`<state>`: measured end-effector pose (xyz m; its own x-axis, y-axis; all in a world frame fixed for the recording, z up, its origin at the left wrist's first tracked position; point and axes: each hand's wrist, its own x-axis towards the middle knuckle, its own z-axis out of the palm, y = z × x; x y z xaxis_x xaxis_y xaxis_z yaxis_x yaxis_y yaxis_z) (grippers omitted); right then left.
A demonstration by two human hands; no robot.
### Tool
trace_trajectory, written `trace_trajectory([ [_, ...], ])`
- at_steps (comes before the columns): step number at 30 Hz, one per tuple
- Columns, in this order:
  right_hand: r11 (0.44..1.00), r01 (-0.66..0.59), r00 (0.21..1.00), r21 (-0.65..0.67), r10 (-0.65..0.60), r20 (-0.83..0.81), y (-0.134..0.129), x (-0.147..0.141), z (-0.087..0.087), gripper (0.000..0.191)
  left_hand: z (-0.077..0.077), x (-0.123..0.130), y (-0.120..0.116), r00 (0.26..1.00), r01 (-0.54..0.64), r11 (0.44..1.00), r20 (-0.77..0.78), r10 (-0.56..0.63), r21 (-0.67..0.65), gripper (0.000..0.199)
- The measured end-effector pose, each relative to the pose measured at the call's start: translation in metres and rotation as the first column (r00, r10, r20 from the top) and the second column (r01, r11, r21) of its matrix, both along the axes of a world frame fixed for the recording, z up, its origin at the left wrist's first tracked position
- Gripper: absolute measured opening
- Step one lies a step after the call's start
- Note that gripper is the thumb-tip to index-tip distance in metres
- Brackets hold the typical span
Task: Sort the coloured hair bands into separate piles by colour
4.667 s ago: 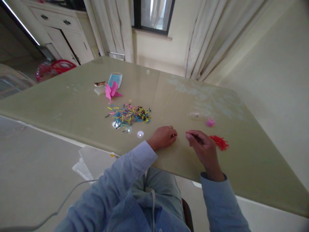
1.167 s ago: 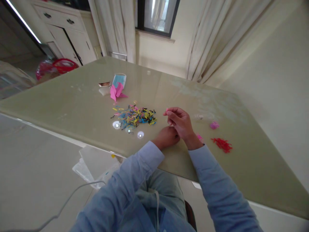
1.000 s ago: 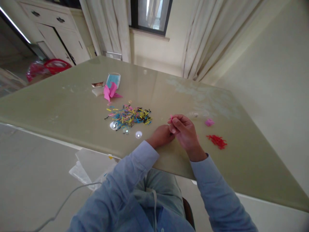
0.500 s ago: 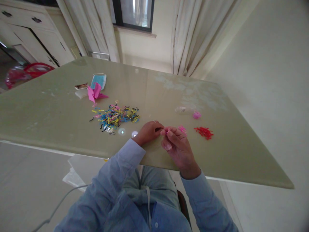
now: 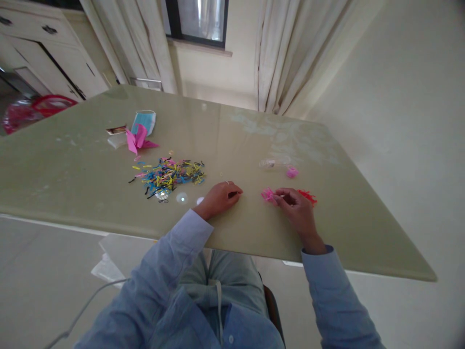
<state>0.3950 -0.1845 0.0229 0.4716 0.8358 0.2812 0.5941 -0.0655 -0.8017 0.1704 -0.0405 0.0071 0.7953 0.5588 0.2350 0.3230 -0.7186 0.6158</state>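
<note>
My left hand (image 5: 220, 198) rests on the table, thumb and fingertips pressed together; whatever they may hold is too small to make out. To its right, my right hand (image 5: 298, 207) has its fingertips pinched at the right edge of a small pile of pink bands (image 5: 268, 195). What lies between those fingertips is too small to tell. Red bands (image 5: 308, 196) show just behind my right hand, partly hidden by it. Left of my left hand spreads a mixed pile of blue, yellow, black and pink bands (image 5: 170, 175).
A clear plastic bottle (image 5: 272, 164) and a pink roll (image 5: 292, 172) lie farther back on the table (image 5: 218, 140). At the back left are a pink folded paper (image 5: 138, 139), a blue mask (image 5: 144, 121) and a small packet (image 5: 116, 130).
My right hand has moved right, away from my left hand, to the pink pile, and now partly covers the red bands. My left hand stays in nearly the same place.
</note>
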Motion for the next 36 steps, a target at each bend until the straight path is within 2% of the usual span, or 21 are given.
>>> trace_trajectory([
  [7,0.999,-0.02,0.997,-0.037,0.022,0.068,0.003,0.001,-0.003,0.031,-0.003,0.0,-0.001,1.0,-0.008,1.0,0.01,0.008,-0.003,0.02],
  [13,0.993,0.115,0.991,0.025,-0.117,0.065,-0.007,0.009,-0.007,0.034,-0.001,-0.007,-0.005,1.0,-0.015,1.0,0.017,0.015,0.004,0.021],
  [19,0.985,0.172,0.985,-0.013,-0.172,0.007,-0.036,0.009,-0.017,0.037,-0.001,-0.035,-0.017,0.99,-0.081,0.997,0.119,0.08,0.003,0.02],
  [23,0.983,0.185,0.983,0.001,-0.185,-0.016,-0.046,0.008,-0.019,0.037,0.001,-0.062,-0.023,0.947,-0.217,0.975,0.23,0.222,-0.047,0.021],
  [27,0.988,0.152,0.988,-0.02,-0.151,0.025,-0.044,0.009,-0.019,0.036,0.006,-0.095,-0.015,0.851,-0.442,0.894,0.281,0.444,-0.072,0.024],
  [31,0.988,0.145,0.987,-0.046,-0.142,0.071,-0.042,0.011,-0.019,0.037,0.012,-0.135,0.01,0.726,-0.618,0.778,0.295,0.621,-0.116,0.029],
  [33,0.987,0.148,0.987,-0.057,-0.143,0.077,-0.042,0.012,-0.02,0.037,0.015,-0.157,0.026,0.658,-0.712,0.699,0.277,0.7,-0.073,0.031],
  [36,0.985,0.157,0.986,-0.071,-0.152,0.076,-0.042,0.013,-0.022,0.039,0.018,-0.187,0.047,0.563,-0.825,0.561,0.164,0.81,0.061,0.034],
])
